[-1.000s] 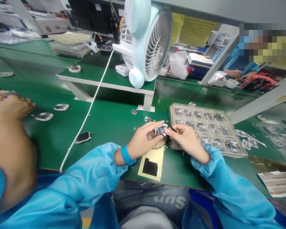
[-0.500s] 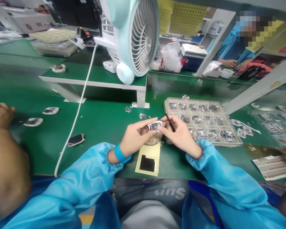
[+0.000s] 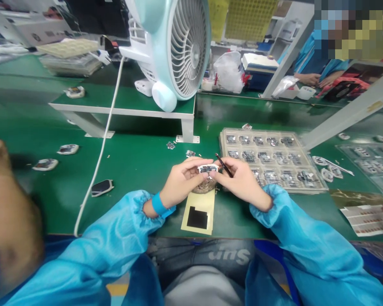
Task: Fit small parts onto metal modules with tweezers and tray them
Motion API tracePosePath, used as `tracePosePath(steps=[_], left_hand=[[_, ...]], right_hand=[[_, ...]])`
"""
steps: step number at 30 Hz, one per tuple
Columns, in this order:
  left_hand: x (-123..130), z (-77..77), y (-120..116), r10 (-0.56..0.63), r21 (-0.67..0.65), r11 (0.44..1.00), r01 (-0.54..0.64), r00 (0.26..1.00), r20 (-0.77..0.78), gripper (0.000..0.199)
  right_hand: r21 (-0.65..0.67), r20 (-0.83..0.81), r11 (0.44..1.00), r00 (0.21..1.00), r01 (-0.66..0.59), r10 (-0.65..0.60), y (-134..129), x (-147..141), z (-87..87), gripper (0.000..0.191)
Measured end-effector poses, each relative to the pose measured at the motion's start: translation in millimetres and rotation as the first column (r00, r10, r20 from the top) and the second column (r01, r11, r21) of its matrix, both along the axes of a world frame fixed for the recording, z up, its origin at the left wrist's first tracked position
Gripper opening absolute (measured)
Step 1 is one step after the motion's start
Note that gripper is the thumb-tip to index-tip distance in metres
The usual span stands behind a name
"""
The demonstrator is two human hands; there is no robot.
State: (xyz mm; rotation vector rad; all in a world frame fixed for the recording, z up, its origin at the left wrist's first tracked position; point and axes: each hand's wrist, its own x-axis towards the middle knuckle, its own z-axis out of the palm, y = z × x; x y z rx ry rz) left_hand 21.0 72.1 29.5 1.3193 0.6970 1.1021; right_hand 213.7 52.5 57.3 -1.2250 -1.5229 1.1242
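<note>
My left hand (image 3: 185, 178) is closed on a small white-rimmed device housing (image 3: 208, 168) with electronic parts showing inside. Its thumb presses on the near edge. My right hand (image 3: 238, 176) touches the housing's right side with its thumb and also holds dark tweezers (image 3: 223, 165), which point up and to the left. Just beneath the housing is a round, speckled tan pad (image 3: 207, 185), partly hidden by the fingers. A yellow backing sheet (image 3: 197, 199) bearing a black cut-out sticker (image 3: 197, 217) lies in front of it.
A clear tray (image 3: 271, 191) of small electronic assemblies stands at the right. Behind, a fan (image 3: 191, 51) sits on a raised shelf (image 3: 124, 111), its white cable (image 3: 110, 114) crossing the left side. Other people's arms (image 3: 12, 204) appear at both edges.
The housing has tilted a little, and my left thumb now rests on its near edge. The tweezers in my right hand lean further left. The view has shifted slightly.
</note>
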Motion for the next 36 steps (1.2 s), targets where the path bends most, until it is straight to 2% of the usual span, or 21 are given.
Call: tracePosePath(steps=[3,6,8,12,17,20,22,23,25,27,29,33,36], left_hand=[[-0.2,-0.2,-0.6,0.013,0.003,1.0,-0.013,0.995,-0.096,0.044],[-0.9,0.9,-3.4,0.064,0.1,0.994,-0.044,0.975,-0.211,0.033],[-1.1,1.7,-5.8,0.106,0.148,0.986,-0.074,0.969,-0.221,0.028],[-0.8,1.3,-7.7,0.183,0.15,0.977,-0.153,0.96,-0.211,0.029],[-1.8,3.9,-4.5,0.26,0.246,0.951,-0.188,0.917,-0.303,0.026],[-1.6,6.2,-4.2,0.257,0.263,0.949,-0.175,0.912,-0.321,0.023],[-0.8,6.1,-4.4,0.232,0.243,0.957,-0.157,0.92,-0.317,0.022],[-0.5,5.7,-4.3,0.229,0.24,0.958,-0.155,0.919,-0.321,0.022],[-0.1,4.5,-3.7,0.244,0.262,0.952,-0.158,0.909,-0.339,0.021],[-0.2,3.8,-2.8,0.269,0.328,0.933,-0.147,0.891,-0.367,0.019],[-0.6,3.5,-1.9,0.295,0.408,0.905,-0.123,0.871,-0.392,0.019],[-1.2,2.4,-1.7,0.343,0.497,0.863,-0.092,0.83,-0.441,0.023],[-1.3,1.1,-2.1,0.373,0.53,0.844,-0.08,0.799,-0.473,0.024]], right_hand=[[-0.018,-0.021,1.0,0.999,0.025,-0.025,-1.5,-0.7,0.7,0.027],[-0.008,-0.047,1.0,0.998,0.03,-0.03,-2.7,-3.4,2.3,0.029],[-0.001,-0.044,1.0,0.999,0.025,-0.025,-3.2,-5.9,3.7,0.029],[0.022,-0.035,0.999,0.998,0.047,-0.047,-2.2,-9.2,4.4,0.034],[0.083,0.134,0.994,0.988,0.066,-0.077,-0.6,-5.7,0.6,0.027],[0.302,0.21,0.947,0.962,0.108,-0.176,-1.3,-3.1,-0.1,0.026],[0.432,0.229,0.898,0.953,0.085,-0.2,-1.5,-1.9,0.5,0.014],[0.457,0.244,0.887,0.949,0.068,-0.198,-1.4,-1.3,1.0,0.007],[0.438,0.272,0.897,0.943,0.058,-0.193,-1.1,0.4,2.0,0.007],[0.414,0.281,0.907,0.937,0.078,-0.21,-0.7,2.7,2.9,0.007],[0.443,0.275,0.893,0.937,0.074,-0.214,-0.4,5.4,3.3,0.007],[0.526,0.32,0.847,0.941,-0.076,-0.114,1.4,10.6,-1.0,0.008],[0.584,0.355,0.799,0.93,-0.144,-0.092,3.0,13.2,-8.9,0.008]])
